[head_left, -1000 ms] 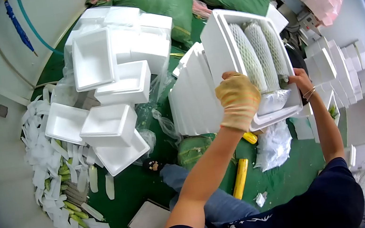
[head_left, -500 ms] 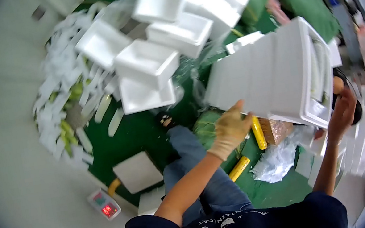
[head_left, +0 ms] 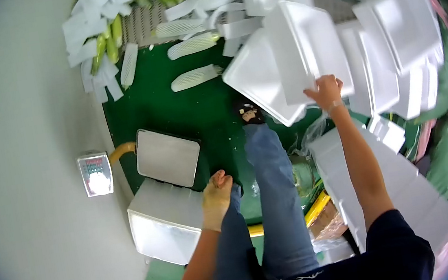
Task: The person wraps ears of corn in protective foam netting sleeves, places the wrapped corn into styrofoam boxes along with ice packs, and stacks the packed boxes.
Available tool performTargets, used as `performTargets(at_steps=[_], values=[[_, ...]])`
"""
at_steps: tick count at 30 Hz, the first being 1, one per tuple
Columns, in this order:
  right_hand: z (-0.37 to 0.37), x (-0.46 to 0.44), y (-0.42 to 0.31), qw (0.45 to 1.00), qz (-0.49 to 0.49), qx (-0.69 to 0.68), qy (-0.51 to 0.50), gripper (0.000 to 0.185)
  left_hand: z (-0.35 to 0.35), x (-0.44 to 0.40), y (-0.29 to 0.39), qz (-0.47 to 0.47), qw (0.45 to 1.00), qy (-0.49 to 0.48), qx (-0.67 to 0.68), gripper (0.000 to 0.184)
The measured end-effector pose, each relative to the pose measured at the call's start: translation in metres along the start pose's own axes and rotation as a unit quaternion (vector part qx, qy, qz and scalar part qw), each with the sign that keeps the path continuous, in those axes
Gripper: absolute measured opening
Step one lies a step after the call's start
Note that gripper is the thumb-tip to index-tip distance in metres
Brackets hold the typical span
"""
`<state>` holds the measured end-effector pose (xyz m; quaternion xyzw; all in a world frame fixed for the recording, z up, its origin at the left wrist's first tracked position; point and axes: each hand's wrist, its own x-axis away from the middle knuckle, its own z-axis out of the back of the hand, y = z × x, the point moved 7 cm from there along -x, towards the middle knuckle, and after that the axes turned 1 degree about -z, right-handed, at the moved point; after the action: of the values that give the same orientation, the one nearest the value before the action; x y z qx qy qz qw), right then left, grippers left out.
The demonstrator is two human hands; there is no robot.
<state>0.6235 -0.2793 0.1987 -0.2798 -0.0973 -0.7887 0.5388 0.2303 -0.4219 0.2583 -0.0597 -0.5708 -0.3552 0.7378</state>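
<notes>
My right hand (head_left: 325,93) has its fingers over the near rim of a white foam box (head_left: 306,48), which tilts on top of another foam box (head_left: 257,73). My left hand (head_left: 218,198), in a pale glove, is closed beside my left knee, and I see nothing in it. Close to its left stands a white foam box (head_left: 166,216). A long stack of nested white foam boxes (head_left: 383,185) lies below my right forearm.
Corn-like green and white-netted produce (head_left: 191,45) lies on the green floor (head_left: 157,86) at the top. A weighing platform (head_left: 168,157) and its display (head_left: 96,175) are at left. More foam boxes (head_left: 399,24) and green sacks (head_left: 447,145) crowd the right. A yellow roll (head_left: 318,207) lies below.
My view has swung toward the left side of the room. My right hand has left the nested stack and gone to a loose foam box. My left hand has drawn back from the stack and closed.
</notes>
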Motion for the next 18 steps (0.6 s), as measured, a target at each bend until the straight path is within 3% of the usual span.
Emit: performTargets(at_steps=[2, 3, 4, 5, 6, 7, 9, 10, 12, 13, 14, 15, 17, 18], values=[[0.014, 0.041, -0.067, 0.991, 0.106, -0.042, 0.076, 0.039, 0.004, -0.001, -0.003, -0.028, 0.971, 0.055, 0.233, 0.043], [0.018, 0.078, -0.115, 0.989, 0.131, -0.029, 0.053, 0.041, 0.005, 0.005, -0.005, -0.011, 0.966, 0.060, 0.250, 0.043], [0.014, 0.120, -0.162, 0.979, 0.200, -0.001, 0.032, 0.044, 0.021, 0.013, 0.002, -0.075, 0.949, 0.126, 0.280, 0.046], [0.001, 0.154, -0.205, 0.969, 0.242, -0.004, -0.049, 0.048, 0.039, 0.020, 0.008, -0.142, 0.922, 0.193, 0.304, 0.049], [-0.025, 0.189, -0.239, 0.950, 0.287, 0.030, -0.117, 0.048, 0.042, 0.018, -0.015, -0.016, 0.878, 0.221, 0.425, 0.050], [-0.044, 0.215, -0.266, 0.923, 0.323, -0.051, -0.202, 0.047, 0.049, 0.013, -0.026, -0.015, 0.873, 0.221, 0.434, 0.050], [-0.095, 0.256, -0.312, 0.891, 0.383, -0.147, -0.195, 0.032, 0.073, -0.002, -0.070, 0.017, 0.942, 0.215, 0.259, 0.043], [-0.124, 0.262, -0.323, 0.891, 0.386, -0.133, -0.196, 0.032, 0.074, -0.012, -0.127, 0.073, 0.915, 0.241, 0.314, 0.038], [-0.147, 0.283, -0.350, 0.837, 0.540, -0.088, -0.014, 0.026, 0.074, -0.043, -0.227, 0.159, 0.874, 0.279, 0.364, 0.025], [-0.148, 0.282, -0.358, 0.836, 0.542, -0.082, -0.018, 0.026, 0.078, -0.057, -0.267, 0.189, 0.868, 0.289, 0.358, 0.018], [-0.136, 0.272, -0.368, 0.837, 0.540, -0.085, -0.024, 0.024, 0.092, -0.076, -0.297, 0.069, 0.912, 0.367, 0.169, 0.015], [-0.134, 0.256, -0.374, 0.837, 0.540, -0.085, -0.031, 0.023, 0.094, -0.089, -0.317, -0.054, 0.903, 0.425, -0.025, 0.020], [-0.188, 0.189, -0.354, 0.854, 0.457, -0.015, -0.249, 0.024, 0.101, -0.132, -0.380, 0.037, 0.902, 0.423, 0.076, 0.023], [-0.205, 0.139, -0.339, 0.890, 0.375, 0.057, -0.252, 0.024, 0.106, -0.151, -0.396, 0.050, 0.917, 0.395, 0.040, 0.016]])
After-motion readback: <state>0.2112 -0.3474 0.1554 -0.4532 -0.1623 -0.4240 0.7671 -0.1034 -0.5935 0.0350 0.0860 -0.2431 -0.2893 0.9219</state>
